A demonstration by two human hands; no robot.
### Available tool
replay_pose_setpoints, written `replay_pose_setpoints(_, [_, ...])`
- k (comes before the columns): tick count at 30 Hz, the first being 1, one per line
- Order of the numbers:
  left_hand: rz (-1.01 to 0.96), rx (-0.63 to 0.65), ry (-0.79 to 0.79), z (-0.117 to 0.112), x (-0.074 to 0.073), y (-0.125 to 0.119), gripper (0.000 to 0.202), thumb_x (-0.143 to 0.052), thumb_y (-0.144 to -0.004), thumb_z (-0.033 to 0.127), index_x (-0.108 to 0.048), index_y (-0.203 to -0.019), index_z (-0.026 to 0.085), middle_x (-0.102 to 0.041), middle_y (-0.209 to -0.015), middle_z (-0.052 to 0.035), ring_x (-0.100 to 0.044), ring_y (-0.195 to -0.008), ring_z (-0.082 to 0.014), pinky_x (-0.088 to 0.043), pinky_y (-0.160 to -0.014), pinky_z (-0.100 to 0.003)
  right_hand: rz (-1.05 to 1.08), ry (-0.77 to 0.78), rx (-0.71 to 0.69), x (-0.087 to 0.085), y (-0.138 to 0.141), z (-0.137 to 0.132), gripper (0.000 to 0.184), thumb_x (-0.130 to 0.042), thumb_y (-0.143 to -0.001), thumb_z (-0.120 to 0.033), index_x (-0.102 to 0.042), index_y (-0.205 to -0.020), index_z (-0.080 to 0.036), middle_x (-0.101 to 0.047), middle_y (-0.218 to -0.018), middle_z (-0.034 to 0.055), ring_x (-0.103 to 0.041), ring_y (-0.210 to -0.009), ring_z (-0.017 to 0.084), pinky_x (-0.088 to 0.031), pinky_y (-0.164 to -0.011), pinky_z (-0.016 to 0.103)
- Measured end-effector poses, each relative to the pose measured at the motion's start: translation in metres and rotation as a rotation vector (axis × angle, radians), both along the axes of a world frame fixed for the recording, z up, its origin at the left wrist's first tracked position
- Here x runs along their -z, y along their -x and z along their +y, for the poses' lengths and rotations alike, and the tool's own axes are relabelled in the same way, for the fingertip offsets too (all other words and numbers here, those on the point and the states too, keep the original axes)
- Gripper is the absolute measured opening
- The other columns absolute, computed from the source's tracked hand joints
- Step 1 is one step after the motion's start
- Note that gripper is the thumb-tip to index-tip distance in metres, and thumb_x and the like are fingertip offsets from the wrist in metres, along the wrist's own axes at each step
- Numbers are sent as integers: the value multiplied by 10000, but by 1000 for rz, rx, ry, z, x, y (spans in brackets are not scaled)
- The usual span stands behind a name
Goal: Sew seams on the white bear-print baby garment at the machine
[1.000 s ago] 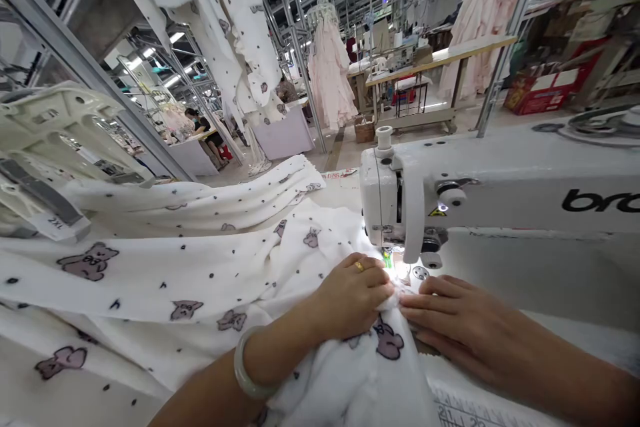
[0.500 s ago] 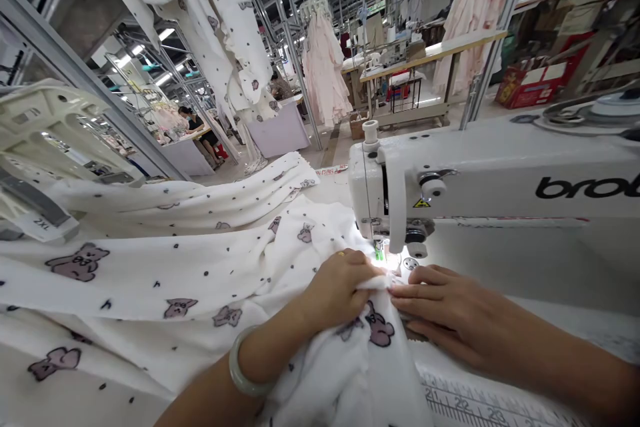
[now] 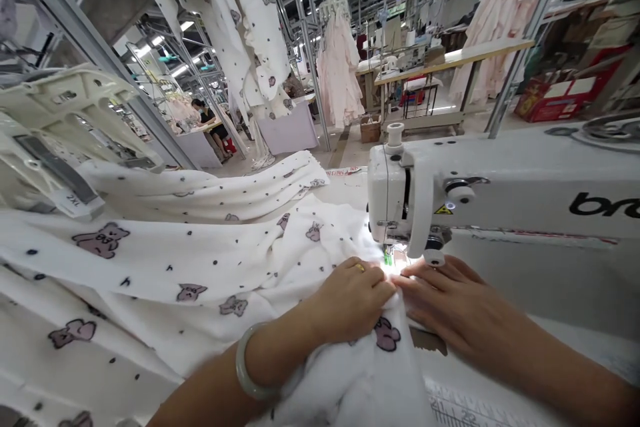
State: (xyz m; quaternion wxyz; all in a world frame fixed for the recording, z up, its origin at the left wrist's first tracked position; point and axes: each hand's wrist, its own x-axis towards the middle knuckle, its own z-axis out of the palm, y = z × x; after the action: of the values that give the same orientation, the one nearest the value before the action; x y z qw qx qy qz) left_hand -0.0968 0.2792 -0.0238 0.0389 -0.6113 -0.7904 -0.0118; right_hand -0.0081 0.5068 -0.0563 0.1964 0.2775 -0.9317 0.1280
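Observation:
White plush fabric [image 3: 240, 240] printed with bears and dots spreads across the left and runs up to the lit needle area of a white sewing machine [image 3: 525, 180]. My left hand [image 3: 353, 300], a ring on one finger and a bangle on the wrist, is closed on a fold of this fabric just in front of the presser foot [image 3: 389, 255]. On the right, my right hand [image 3: 450, 300] lies with fingers stretched out, their tips at the fabric's edge beside the needle. Its thumb is hard to make out. The needle tip is lost in glare.
Pale plastic hangers [image 3: 65, 127], one tagged 2XL, stand at the left. Printed garments [image 3: 245, 27] hang above the fabric. A measuring scale [image 3: 460, 410] marks the table's front. Farther back are pink garments [image 3: 341, 67], a wooden-edged workbench [image 3: 450, 63] and a seated person [image 3: 205, 117].
The view has shifted slightly, so the machine sits farther right. My right hand has come up closer to the needle, its fingers nearer my left hand. My left hand still grips the fabric.

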Motion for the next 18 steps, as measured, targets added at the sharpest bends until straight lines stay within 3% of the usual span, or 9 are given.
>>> replay_pose_setpoints(8, [39,26,-11,-2,7,-1,193,-481,-969,123,-628,-1091,149,-679,-1133,-94,-614,-1200,-255,-490,-997,-383,39,-64,49,7,-1,1,455,-517,-1032,-358,-496,-1483,-296,-678,-1282,53,-640,-1153,274,-372,-1017,492])
replay_pose_setpoints(13, [30,-7,-36,5,12,15,294,-483,-951,88,-612,-1211,131,-685,-1236,-115,-552,-1336,-277,-483,-1057,-406,9,-89,131,12,-2,3,478,-487,-1046,-418,-471,-1499,-269,-650,-1347,88,-615,-1216,325,-359,-1065,587])
replay_pose_setpoints(18, [2,-31,-3,13,11,28,297,-509,-924,74,-630,-1185,147,-669,-1285,-120,-533,-1375,-270,-479,-1092,-408,-40,-48,139,14,1,8,497,-476,-1050,-496,-469,-1501,-286,-649,-1338,98,-601,-1243,340,-372,-1092,624])
